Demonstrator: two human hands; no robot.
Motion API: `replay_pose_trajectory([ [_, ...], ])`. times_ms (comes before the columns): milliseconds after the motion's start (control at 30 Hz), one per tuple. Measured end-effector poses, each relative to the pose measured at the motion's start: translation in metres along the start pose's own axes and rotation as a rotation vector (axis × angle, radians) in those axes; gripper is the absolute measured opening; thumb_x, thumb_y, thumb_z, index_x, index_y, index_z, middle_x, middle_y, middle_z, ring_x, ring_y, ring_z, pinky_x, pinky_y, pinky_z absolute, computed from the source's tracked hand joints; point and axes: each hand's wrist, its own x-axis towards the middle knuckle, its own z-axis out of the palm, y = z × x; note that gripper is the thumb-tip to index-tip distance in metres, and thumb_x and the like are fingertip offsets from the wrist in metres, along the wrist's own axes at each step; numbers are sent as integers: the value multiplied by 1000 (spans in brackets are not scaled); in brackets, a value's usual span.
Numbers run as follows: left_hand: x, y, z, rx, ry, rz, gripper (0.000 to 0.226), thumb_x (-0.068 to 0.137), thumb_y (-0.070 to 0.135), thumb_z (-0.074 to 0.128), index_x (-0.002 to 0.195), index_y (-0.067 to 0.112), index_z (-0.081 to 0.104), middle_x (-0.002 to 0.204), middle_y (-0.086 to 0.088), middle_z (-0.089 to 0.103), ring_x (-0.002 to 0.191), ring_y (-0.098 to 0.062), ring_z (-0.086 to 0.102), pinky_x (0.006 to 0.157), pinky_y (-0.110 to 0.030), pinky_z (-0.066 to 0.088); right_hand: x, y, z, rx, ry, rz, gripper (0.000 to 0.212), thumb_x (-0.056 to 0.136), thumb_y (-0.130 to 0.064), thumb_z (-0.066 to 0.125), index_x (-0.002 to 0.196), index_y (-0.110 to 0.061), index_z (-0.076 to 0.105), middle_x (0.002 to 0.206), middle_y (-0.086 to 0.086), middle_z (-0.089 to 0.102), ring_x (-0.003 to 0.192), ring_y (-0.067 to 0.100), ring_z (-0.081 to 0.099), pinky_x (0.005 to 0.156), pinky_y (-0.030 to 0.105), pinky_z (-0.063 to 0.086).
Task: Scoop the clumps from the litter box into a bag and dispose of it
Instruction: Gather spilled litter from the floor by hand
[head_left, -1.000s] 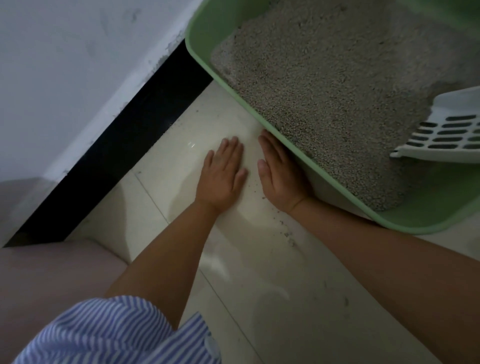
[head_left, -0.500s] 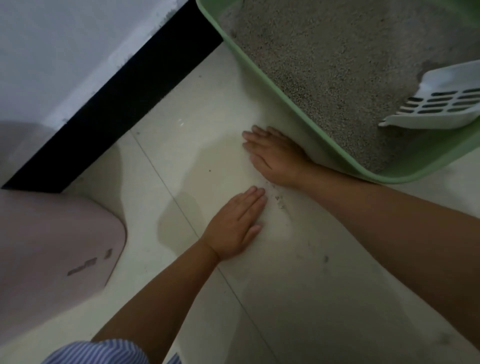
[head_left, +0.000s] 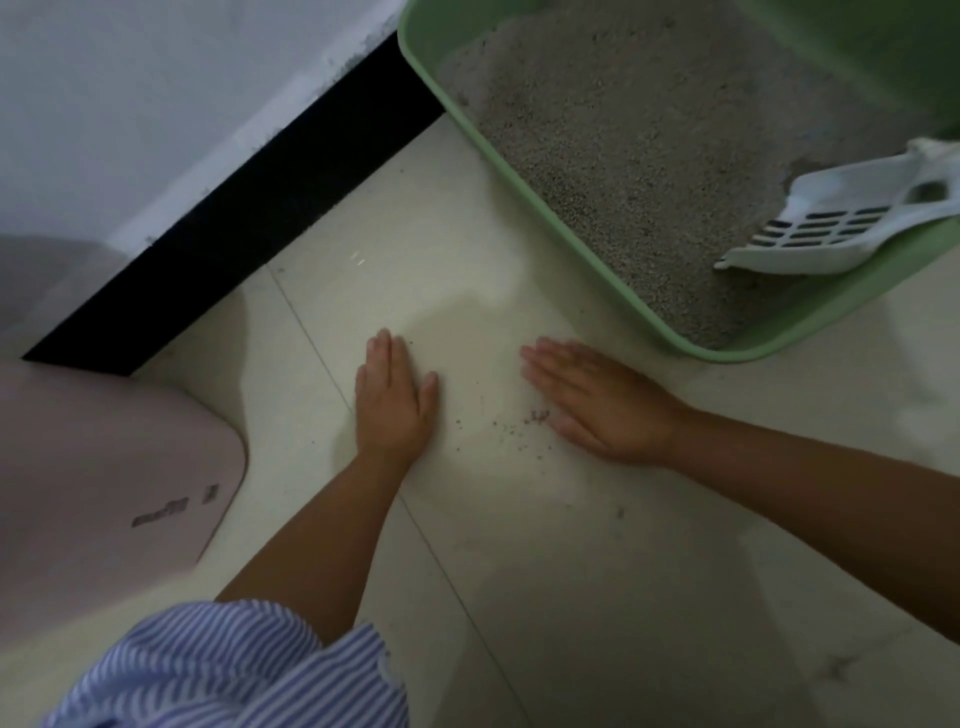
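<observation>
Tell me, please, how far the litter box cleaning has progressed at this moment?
Done: unclear; no bag shows, and the scoop lies unheld in the green litter box. In hand: the left hand and right hand lie flat on the floor tiles either side of spilled litter grains. Left: bagging and disposal.

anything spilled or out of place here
Yes: stray litter grains lie scattered on the floor tile between the left hand and right hand, outside the green litter box.
</observation>
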Motion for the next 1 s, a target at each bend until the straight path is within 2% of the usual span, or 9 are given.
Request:
replay_pose_trajectory([
  [100, -7, 15, 6, 49, -36, 66, 90, 77, 57, 2, 147, 1, 16, 156, -15, 9, 146, -26, 5, 116, -33, 0, 9, 13, -7, 50, 18, 175, 70, 93, -47, 15, 134, 2, 43, 144, 21, 39, 135, 36, 35, 113, 45, 27],
  [200, -25, 28, 13, 89, -95, 176, 82, 83, 53, 7, 146, 2, 20, 155, -15, 15, 145, -27, 10, 113, -30, -2, 14, 5, -3, 108, -1, 307, 84, 79, -52, 7, 143, -3, 29, 154, 17, 17, 144, 32, 12, 117, 42, 9],
  [367, -54, 43, 19, 177, -197, 361, 71, 99, 48, 8, 133, -2, 45, 138, -20, 48, 131, -31, 36, 106, -36, 16, 8, -1, 9, 13, -46, 195, 58, 85, -36, 32, 115, 3, 62, 121, 21, 62, 112, 34, 61, 93, 48, 45],
  [433, -64, 46, 22, 166, -198, 427, 68, 99, 46, 8, 133, -1, 43, 136, -20, 50, 129, -31, 43, 105, -35, 18, -2, -2, 6, 51, -44, 104, 57, 94, -34, 25, 115, 4, 62, 119, 22, 64, 109, 33, 63, 91, 46, 45],
  [567, -61, 49, 21, 62, -60, 364, 67, 98, 45, 19, 135, -8, 39, 138, -28, 44, 135, -32, 30, 110, -38, 22, -29, 7, -3, 12, 11, 66, 71, 99, -39, 5, 117, 3, 60, 122, 23, 61, 110, 36, 61, 98, 37, 43],
  [767, -28, 60, 10, 5, -90, 176, 87, 79, 55, 7, 146, 0, 17, 155, -16, 13, 145, -27, 8, 114, -30, 2, -54, 28, -2, 5, -148, 251, 78, 97, -47, 2, 123, 4, 55, 130, 25, 55, 115, 41, 57, 87, 57, 46],
  [867, -43, 70, 19, 62, -158, 214, 75, 86, 46, 18, 140, -4, 34, 149, -21, 30, 139, -36, 27, 112, -47, 20, -52, 20, 0, 38, -173, 231, 81, 96, -49, 1, 124, 5, 54, 130, 26, 53, 118, 39, 54, 96, 54, 35],
  [933, -62, 73, 28, 85, -159, 331, 61, 92, 37, 28, 132, -6, 46, 137, -25, 46, 128, -40, 43, 100, -57, 32, -53, 17, 2, 25, -164, 181, 72, 98, -42, 8, 118, 4, 60, 123, 23, 60, 112, 35, 61, 91, 49, 43],
  [1000, -82, 71, 34, 53, -175, 439, 57, 99, 40, 19, 134, 0, 40, 137, -22, 48, 131, -32, 36, 107, -44, 30, -58, 14, 1, 31, -182, 111, 68, 99, -37, 9, 116, 3, 61, 121, 22, 62, 109, 31, 63, 87, 47, 48],
])
